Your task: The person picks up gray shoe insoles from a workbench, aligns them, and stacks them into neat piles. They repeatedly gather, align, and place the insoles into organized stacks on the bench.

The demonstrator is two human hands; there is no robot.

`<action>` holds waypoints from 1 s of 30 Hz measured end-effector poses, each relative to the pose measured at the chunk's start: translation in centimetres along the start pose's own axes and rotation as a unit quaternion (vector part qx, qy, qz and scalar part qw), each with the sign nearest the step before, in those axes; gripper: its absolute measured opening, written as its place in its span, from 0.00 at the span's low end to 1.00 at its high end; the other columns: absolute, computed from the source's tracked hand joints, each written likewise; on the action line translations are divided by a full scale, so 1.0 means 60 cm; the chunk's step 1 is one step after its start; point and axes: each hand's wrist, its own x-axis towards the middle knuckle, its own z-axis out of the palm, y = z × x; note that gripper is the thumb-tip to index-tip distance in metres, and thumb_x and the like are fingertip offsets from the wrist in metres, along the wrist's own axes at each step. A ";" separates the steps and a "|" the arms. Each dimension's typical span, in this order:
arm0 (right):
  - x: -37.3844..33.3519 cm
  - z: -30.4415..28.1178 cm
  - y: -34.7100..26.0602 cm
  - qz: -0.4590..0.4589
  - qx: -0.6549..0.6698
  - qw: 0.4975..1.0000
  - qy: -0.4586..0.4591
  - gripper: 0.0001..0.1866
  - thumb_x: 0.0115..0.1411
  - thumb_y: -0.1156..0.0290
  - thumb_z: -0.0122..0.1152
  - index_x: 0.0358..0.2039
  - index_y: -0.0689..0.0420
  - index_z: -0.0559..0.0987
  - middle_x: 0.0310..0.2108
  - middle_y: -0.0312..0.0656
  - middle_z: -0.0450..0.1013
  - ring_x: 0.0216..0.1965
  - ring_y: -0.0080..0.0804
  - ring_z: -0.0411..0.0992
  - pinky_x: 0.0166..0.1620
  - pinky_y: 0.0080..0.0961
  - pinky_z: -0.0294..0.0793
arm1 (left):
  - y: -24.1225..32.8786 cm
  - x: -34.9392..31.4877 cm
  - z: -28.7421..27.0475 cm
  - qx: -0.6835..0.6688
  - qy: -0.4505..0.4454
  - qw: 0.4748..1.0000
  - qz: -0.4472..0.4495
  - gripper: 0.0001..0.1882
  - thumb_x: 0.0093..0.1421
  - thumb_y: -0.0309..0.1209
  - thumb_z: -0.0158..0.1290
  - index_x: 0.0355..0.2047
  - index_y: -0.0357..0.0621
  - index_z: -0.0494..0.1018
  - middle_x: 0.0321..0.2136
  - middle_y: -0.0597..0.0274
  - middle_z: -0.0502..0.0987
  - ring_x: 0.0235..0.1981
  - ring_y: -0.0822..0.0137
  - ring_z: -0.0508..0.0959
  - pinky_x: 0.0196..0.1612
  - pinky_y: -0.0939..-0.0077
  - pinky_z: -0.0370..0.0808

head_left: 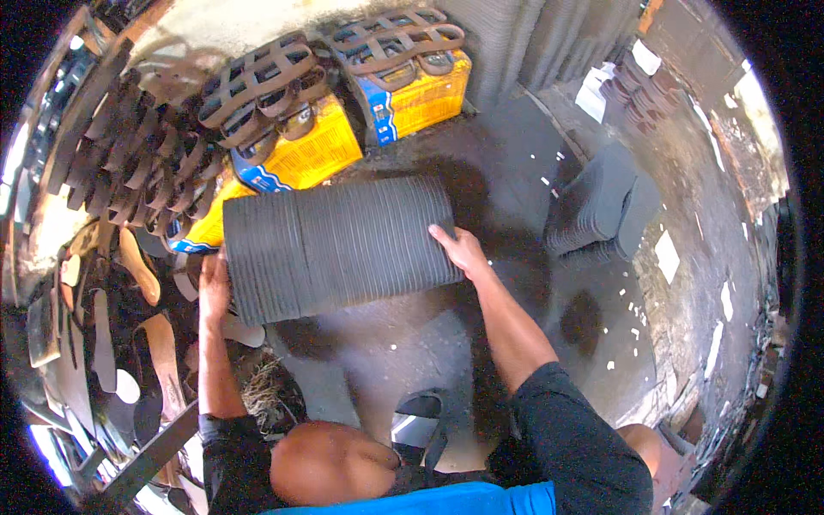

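Note:
A long stack of thin dark grey sheets, like shoe-sole pieces, lies on its side between my two hands, its layers standing edge to edge. My left hand presses the stack's left end, its fingertips partly hidden. At the opposite end, my right hand grips with the thumb over the top edge and the other fingers mostly out of sight. Both forearms reach forward past my bent knee. Whether the stack touches the floor beneath I cannot tell.
Two yellow-and-blue boxes at the back carry brown strappy sandals. More brown sandals are piled at the left, above loose soles. A shorter grey stack stands on the right, near white scraps. Tall grey stacks line the back.

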 end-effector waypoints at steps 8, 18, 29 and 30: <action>0.006 -0.054 0.019 0.081 0.063 0.995 0.006 0.48 0.57 0.35 0.65 0.53 0.75 0.76 0.49 0.57 0.78 0.50 0.44 0.77 0.55 0.35 0.74 | 0.093 -0.053 0.034 -0.122 -0.032 0.983 -0.133 0.21 0.74 0.41 0.46 0.58 0.41 0.74 0.46 0.63 0.77 0.50 0.70 0.72 0.60 0.75 0.63; 0.036 -0.022 0.045 0.080 0.033 0.996 -0.001 0.46 0.64 0.33 0.51 0.64 0.64 0.69 0.62 0.53 0.70 0.63 0.48 0.67 0.65 0.41 0.63 | 0.504 0.116 -0.010 -0.086 -0.063 0.983 0.150 0.22 0.61 0.33 0.64 0.54 0.40 0.79 0.38 0.61 0.76 0.39 0.71 0.73 0.47 0.77 0.71; -0.172 -0.193 -0.280 -0.118 0.267 0.956 0.014 0.36 0.70 0.40 0.50 0.63 0.60 0.70 0.56 0.42 0.74 0.58 0.32 0.68 0.62 0.33 0.65 | 0.665 0.102 0.135 -0.119 0.011 0.977 0.177 0.40 0.51 0.50 0.69 0.56 0.34 0.72 0.47 0.45 0.73 0.46 0.52 0.76 0.53 0.62 0.74; -0.183 -0.191 -0.278 -0.099 0.268 0.957 0.057 0.34 0.70 0.45 0.50 0.64 0.61 0.69 0.56 0.44 0.73 0.57 0.34 0.70 0.61 0.33 0.67 | 0.668 0.099 0.146 -0.137 0.026 0.977 0.164 0.44 0.49 0.52 0.69 0.58 0.33 0.69 0.48 0.44 0.73 0.47 0.50 0.76 0.54 0.61 0.74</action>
